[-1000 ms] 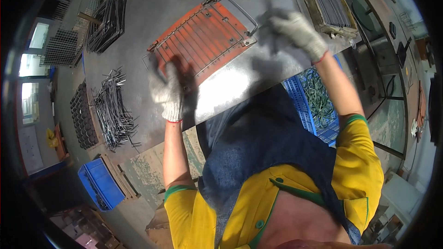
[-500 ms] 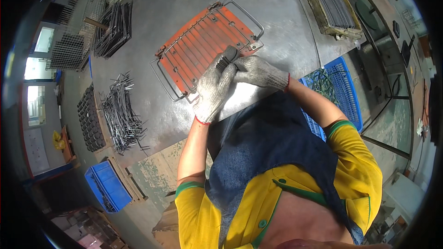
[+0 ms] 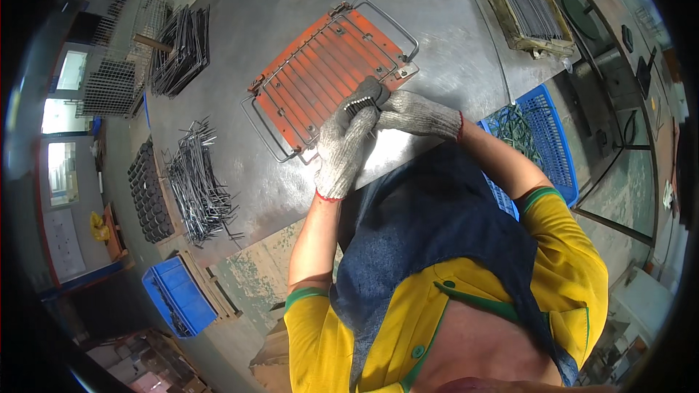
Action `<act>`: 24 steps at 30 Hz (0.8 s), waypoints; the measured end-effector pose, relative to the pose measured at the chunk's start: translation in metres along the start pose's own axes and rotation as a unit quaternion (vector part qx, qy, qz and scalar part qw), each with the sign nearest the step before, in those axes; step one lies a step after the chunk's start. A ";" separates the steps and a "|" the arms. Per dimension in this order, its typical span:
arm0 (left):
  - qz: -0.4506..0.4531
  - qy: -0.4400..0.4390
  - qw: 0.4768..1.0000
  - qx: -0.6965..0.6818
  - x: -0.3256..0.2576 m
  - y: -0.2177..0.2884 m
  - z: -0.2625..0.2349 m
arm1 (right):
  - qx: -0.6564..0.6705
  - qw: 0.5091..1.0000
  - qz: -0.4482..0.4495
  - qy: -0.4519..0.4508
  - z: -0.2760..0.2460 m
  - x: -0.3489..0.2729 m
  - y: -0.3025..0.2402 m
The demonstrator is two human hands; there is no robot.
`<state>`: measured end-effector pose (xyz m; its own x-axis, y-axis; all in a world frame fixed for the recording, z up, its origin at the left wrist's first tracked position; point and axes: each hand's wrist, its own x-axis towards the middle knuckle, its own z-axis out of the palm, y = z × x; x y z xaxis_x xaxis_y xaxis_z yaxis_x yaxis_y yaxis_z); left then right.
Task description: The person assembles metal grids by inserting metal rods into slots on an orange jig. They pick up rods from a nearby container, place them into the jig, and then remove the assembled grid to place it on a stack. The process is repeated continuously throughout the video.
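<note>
My left hand (image 3: 341, 144) and my right hand (image 3: 419, 115), both in white knit work gloves with red cuffs, meet at the near edge of an orange fixture plate (image 3: 320, 76). The fingers of both are closed together. Between them shows a small dark piece with a ridged edge (image 3: 360, 105), too small and partly covered to name. A wire rack frame (image 3: 306, 53) with thin parallel rods lies over the plate. Its bent wire loops (image 3: 397, 20) stick out at both ends. My hands hide the plate's near right part.
On the metal table (image 3: 255, 196), bent wire pieces (image 3: 200, 182) and a stack of wire frames (image 3: 182, 51) lie at left. A tray of straight rods (image 3: 528, 7) sits far right. Below the table edge are a blue basket (image 3: 550, 142) and a blue bin (image 3: 178, 295).
The whole view has shifted slightly. My hands stay together at the plate's near edge, with the fingers a little differently placed around the dark piece.
</note>
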<state>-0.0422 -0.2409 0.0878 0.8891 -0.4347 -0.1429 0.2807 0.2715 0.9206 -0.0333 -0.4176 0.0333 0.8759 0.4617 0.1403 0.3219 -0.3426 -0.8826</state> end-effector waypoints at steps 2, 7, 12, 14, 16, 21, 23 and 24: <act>-0.004 0.009 0.998 0.058 -0.002 0.002 0.002 | -0.016 1.000 -0.006 0.008 0.007 -0.003 0.009; -0.091 -0.023 0.964 0.247 0.005 0.003 -0.008 | 0.061 0.997 -0.048 0.014 0.029 -0.004 0.036; -0.036 -0.025 0.935 0.352 0.000 0.035 0.004 | 0.156 0.987 0.015 -0.024 0.013 0.003 0.004; 0.016 -0.037 0.973 0.228 -0.005 0.021 -0.004 | 0.137 0.990 -0.037 -0.005 0.019 0.003 0.010; -0.019 -0.023 0.978 0.205 -0.001 0.007 -0.008 | 0.117 0.991 -0.066 -0.002 0.020 0.005 0.017; -0.039 -0.038 0.956 0.290 0.002 -0.023 -0.019 | 0.119 0.991 -0.052 -0.018 0.037 -0.005 0.050; -0.066 -0.005 0.967 0.246 0.002 -0.011 -0.010 | 0.056 0.996 0.047 -0.050 0.038 -0.008 0.047; -0.090 0.034 0.983 0.155 0.005 -0.009 -0.003 | 0.049 0.988 0.111 -0.096 0.035 -0.007 0.046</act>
<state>-0.0390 -0.2425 0.0779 0.8602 -0.3912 -0.3272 0.3210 -0.0832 0.9434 -0.0369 -0.4083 -0.0241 0.8338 0.5337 -0.1410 0.0849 -0.3764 -0.9226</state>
